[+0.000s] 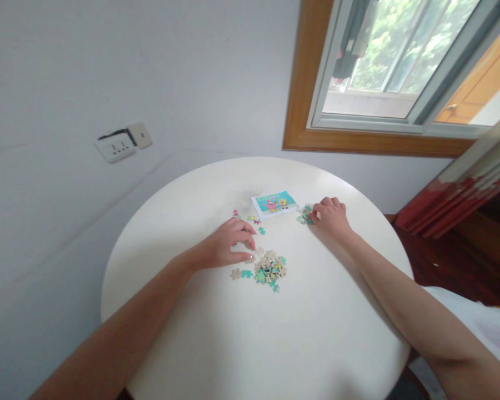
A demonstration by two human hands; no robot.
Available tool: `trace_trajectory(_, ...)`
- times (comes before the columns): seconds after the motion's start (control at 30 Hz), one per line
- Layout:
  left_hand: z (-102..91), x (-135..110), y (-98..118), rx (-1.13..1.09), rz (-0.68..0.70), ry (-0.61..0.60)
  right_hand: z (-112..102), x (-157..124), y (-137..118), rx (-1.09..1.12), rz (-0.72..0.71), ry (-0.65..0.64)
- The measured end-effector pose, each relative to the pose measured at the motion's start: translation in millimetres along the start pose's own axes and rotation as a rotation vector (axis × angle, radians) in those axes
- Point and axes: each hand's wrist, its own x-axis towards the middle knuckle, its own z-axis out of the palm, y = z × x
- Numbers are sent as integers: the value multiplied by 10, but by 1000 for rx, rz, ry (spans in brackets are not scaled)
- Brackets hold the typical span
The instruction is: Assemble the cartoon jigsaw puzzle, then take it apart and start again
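Observation:
My left hand (227, 244) reaches in over the table, its thumb and fingers curved and apart. Its fingertips are just left of a heap of jigsaw pieces (270, 268), some showing pale backs and others teal and yellow print. A few loose pieces lie around this hand, among them a teal piece (246, 274) below the thumb. On the right, my right hand (331, 216) has its fingers curled together at the edge of a smaller cluster of teal pieces (305, 215). Whatever is between those fingertips is too small to make out.
A picture card (275, 204) with colourful cartoon figures lies between and beyond my hands. The round white table (233, 339) stands by a wall with a power socket (116, 147). A wood-framed window (375, 139) and a red and white curtain (454, 194) are to the right.

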Motion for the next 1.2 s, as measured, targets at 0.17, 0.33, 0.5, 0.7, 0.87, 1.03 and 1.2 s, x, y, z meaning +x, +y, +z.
trace_trajectory(0.17,-86,-64,21,13,15,-66,-126,-65,-232,151,-156,69)
trace_trajectory(0.33,-52,-50,17,82,13,-25,-150,-230,-642,465,-513,-43)
trace_trajectory(0.5,-34,-26,-13,167,33,38,-102,-331,-899,575,-645,-106)
trace_trajectory(0.7,-9,-5,-66,208,28,82,-51,-329,-917,587,-619,-124)
trace_trajectory(0.87,90,30,-108,223,-30,113,-47,-330,-883,632,-672,-153)
trace_trajectory(1.03,189,80,-95,149,-30,110,-84,-306,-862,739,-675,-132)
trace_trajectory(1.2,228,150,14,99,-16,92,-73,-291,-879,675,-537,-91)
